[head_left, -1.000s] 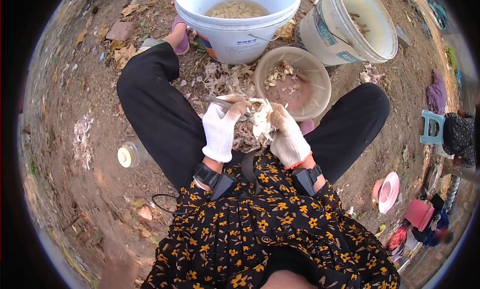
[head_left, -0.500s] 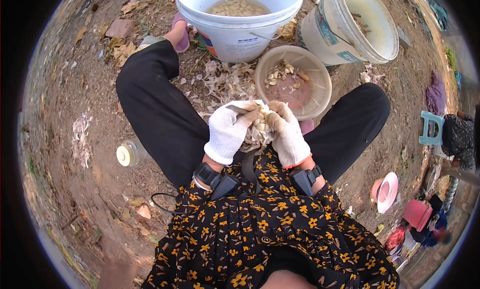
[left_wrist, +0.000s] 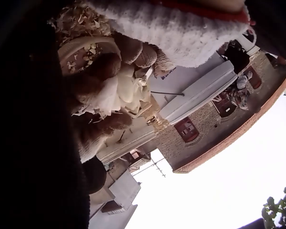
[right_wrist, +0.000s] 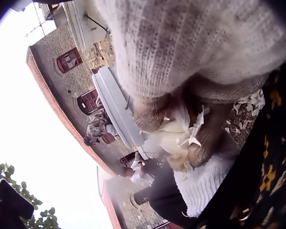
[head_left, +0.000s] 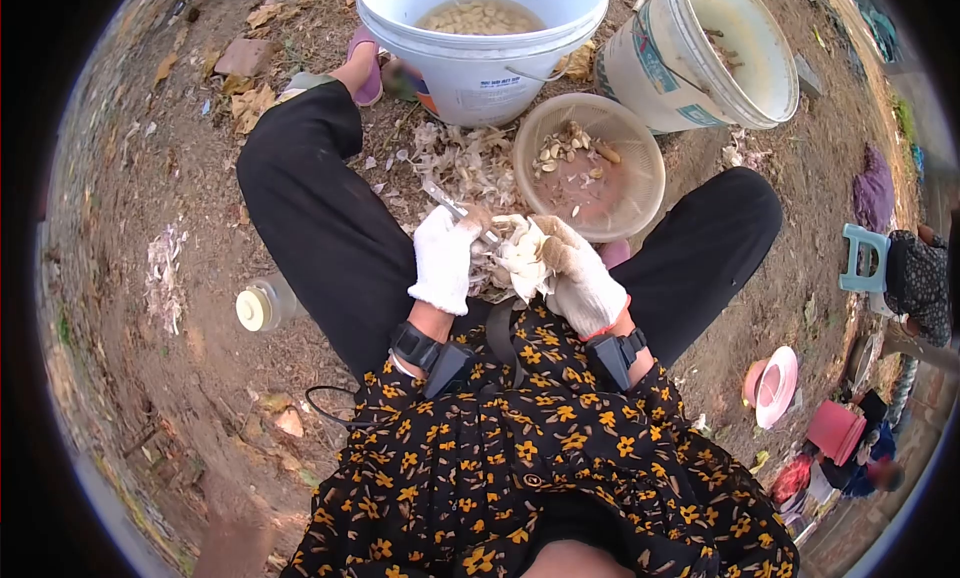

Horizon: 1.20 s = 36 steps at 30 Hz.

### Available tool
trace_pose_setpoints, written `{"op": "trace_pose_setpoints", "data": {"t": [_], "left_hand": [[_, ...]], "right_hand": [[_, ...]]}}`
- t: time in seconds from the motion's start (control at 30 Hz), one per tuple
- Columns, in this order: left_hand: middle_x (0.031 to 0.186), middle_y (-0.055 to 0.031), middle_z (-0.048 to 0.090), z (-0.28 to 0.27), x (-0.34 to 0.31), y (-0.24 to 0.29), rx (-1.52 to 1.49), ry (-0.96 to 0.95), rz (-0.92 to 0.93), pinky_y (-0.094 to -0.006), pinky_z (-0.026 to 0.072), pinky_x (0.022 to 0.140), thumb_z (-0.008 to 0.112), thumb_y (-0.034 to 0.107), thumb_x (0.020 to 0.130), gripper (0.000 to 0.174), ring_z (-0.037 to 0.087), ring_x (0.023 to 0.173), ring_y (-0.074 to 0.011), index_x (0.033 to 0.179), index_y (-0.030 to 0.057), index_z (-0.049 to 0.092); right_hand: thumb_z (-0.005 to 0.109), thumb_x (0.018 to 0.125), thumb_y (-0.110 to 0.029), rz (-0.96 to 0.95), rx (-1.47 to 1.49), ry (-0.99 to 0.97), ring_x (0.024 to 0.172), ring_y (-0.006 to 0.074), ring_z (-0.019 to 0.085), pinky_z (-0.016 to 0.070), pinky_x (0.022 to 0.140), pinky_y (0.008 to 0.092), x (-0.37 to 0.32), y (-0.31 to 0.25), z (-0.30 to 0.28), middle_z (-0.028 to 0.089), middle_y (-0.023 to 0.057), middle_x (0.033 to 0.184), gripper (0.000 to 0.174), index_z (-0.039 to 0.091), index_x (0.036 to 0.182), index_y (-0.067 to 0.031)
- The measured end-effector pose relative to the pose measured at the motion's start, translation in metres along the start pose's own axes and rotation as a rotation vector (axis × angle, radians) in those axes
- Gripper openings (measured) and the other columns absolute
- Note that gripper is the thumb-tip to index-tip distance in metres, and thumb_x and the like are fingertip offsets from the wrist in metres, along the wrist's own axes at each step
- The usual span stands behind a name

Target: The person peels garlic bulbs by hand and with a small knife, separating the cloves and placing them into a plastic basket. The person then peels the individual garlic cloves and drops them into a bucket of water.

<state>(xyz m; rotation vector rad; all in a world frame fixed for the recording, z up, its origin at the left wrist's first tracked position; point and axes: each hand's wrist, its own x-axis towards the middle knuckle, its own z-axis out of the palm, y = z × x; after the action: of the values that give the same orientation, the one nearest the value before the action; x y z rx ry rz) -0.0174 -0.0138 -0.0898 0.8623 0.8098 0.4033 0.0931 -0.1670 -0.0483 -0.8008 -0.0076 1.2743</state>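
In the head view, my gloved left hand (head_left: 441, 263) grips a small knife (head_left: 442, 198), a flat metal piece that sticks out beyond the fingers. My gloved right hand (head_left: 585, 281) holds a partly peeled garlic bulb (head_left: 526, 258) with its papery skin peeling off. Both hands meet over the lap, fingertips close together at the bulb. Pale cloves (left_wrist: 127, 90) and torn skin show between the glove fingers in the left wrist view. From the right wrist, loose flakes of garlic skin (right_wrist: 195, 136) stick up beside the fingers.
A plastic basket (head_left: 648, 193) with loose cloves sits beyond the hands. Behind it stand a white bucket (head_left: 470, 83) of cloves in liquid and a second bucket (head_left: 640, 73), tilted in view. Garlic skins (head_left: 465, 163) litter the ground; a lidded jar (head_left: 262, 308) lies at left.
The knife's end has swung to point up and outward from the left hand. The bulb, mostly covered by fingers half a second ago, shows more of its white skin. The hands stay over the lap.
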Motion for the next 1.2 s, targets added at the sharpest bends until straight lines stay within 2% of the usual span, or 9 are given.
{"op": "trace_pose_setpoints", "data": {"t": [0.23, 0.37, 0.4, 0.6, 0.7, 0.8, 0.9, 1.1, 1.2], "left_hand": [[0.074, -0.017, 0.066, 0.008, -0.006, 0.006, 0.901, 0.179, 0.485, -0.0414, 0.0503, 0.063, 0.064, 0.016, 0.089, 0.015, 0.066, 0.068, -0.0328, 0.091, 0.0011, 0.065], [0.074, -0.0182, 0.066, 0.018, -0.014, 0.014, 0.79, 0.173, 0.435, -0.0425, 0.0509, 0.062, 0.066, 0.018, 0.087, 0.015, 0.067, 0.071, -0.0376, 0.09, 0.0029, 0.066], [0.075, -0.0145, 0.068, 0.014, -0.01, 0.016, 0.959, 0.164, 0.515, -0.0348, 0.05, 0.062, 0.068, 0.013, 0.086, 0.014, 0.065, 0.065, -0.0231, 0.094, 0.0017, 0.068], [0.071, -0.0112, 0.07, 0.012, -0.02, 0.042, 0.796, 0.205, 0.337, -0.0317, 0.052, 0.066, 0.069, 0.024, 0.089, 0.02, 0.069, 0.068, -0.02, 0.091, 0.0042, 0.071], [0.075, -0.0206, 0.064, 0.009, -0.025, 0.044, 0.863, 0.176, 0.423, -0.0452, 0.0468, 0.064, 0.062, 0.036, 0.092, 0.033, 0.063, 0.078, -0.0412, 0.089, 0.0023, 0.062], [0.08, -0.0152, 0.068, 0.007, -0.023, 0.03, 0.64, -0.039, 0.145, -0.0397, 0.0497, 0.067, 0.066, 0.035, 0.092, 0.034, 0.067, 0.076, -0.0295, 0.103, 0.0038, 0.063], [0.09, -0.0125, 0.07, 0.017, -0.031, 0.033, 0.751, -0.185, 0.206, -0.0368, 0.0522, 0.072, 0.072, 0.038, 0.089, 0.045, 0.068, 0.079, -0.0237, 0.117, 0.0052, 0.061], [0.098, -0.015, 0.072, 0.028, -0.037, 0.029, 0.842, -0.108, 0.399, -0.0398, 0.0545, 0.076, 0.077, 0.041, 0.083, 0.058, 0.07, 0.088, -0.0318, 0.125, 0.0083, 0.057], [0.094, -0.0182, 0.071, 0.029, -0.048, 0.042, 0.958, -0.007, 0.44, -0.0441, 0.0547, 0.075, 0.075, 0.044, 0.082, 0.054, 0.068, 0.089, -0.0387, 0.123, 0.013, 0.058]], "right_hand": [[0.06, 0.099, -0.02, -0.002, 0.058, 0.068, 0.111, 0.0191, 0.062, 0.052, 0.094, 0.0358, 0.002, 0.008, 0.001, 0.059, 0.0089, 0.125, 0.046, 0.045, 0.136, 0.0006], [0.051, 0.104, -0.025, 0.019, 0.016, 0.049, 0.115, 0.0165, 0.059, 0.049, 0.1, 0.0336, 0.003, 0.009, -0.008, 0.06, 0.0064, 0.129, 0.04, 0.049, 0.137, -0.0022], [0.05, 0.104, -0.027, 0.047, 0.091, 0.11, 0.112, 0.0172, 0.06, 0.0503, 0.098, 0.0341, 0.012, 0.012, -0.011, 0.061, 0.0062, 0.126, 0.04, 0.049, 0.137, -0.0028], [0.052, 0.103, -0.025, 0.019, 0.241, 0.164, 0.09, 0.0199, 0.063, 0.054, 0.076, 0.0309, 0.018, 0.013, -0.002, 0.065, 0.01, 0.103, 0.035, 0.057, 0.125, 0.0017], [0.054, 0.102, -0.025, -0.101, 0.035, 0.204, 0.094, 0.0158, 0.062, 0.0515, 0.077, 0.0288, 0.016, 0.02, 0.002, 0.066, 0.0038, 0.11, 0.031, 0.06, 0.125, -0.0056], [0.054, 0.102, -0.026, -0.185, -0.128, 0.306, 0.095, 0.0147, 0.061, 0.0513, 0.077, 0.0289, 0.009, 0.01, 0.024, 0.065, 0.0031, 0.111, 0.031, 0.06, 0.123, -0.005], [0.053, 0.101, -0.022, -0.326, -0.237, 0.337, 0.096, 0.0154, 0.06, 0.0496, 0.082, 0.0305, 0.014, 0.014, 0.017, 0.065, 0.003, 0.111, 0.029, 0.061, 0.123, -0.0042], [0.057, 0.098, -0.022, -0.457, -0.596, 0.275, 0.088, 0.0111, 0.056, 0.0465, 0.081, 0.0275, 0.005, 0.002, 0.053, 0.065, 0.0061, 0.101, 0.031, 0.062, 0.123, -0.0042], [0.062, 0.095, -0.016, -0.456, -0.81, 0.304, 0.086, 0.0194, 0.064, 0.0531, 0.076, 0.0293, 0.0, -0.007, 0.063, 0.066, 0.0083, 0.095, 0.027, 0.063, 0.116, 0.0018]]}}
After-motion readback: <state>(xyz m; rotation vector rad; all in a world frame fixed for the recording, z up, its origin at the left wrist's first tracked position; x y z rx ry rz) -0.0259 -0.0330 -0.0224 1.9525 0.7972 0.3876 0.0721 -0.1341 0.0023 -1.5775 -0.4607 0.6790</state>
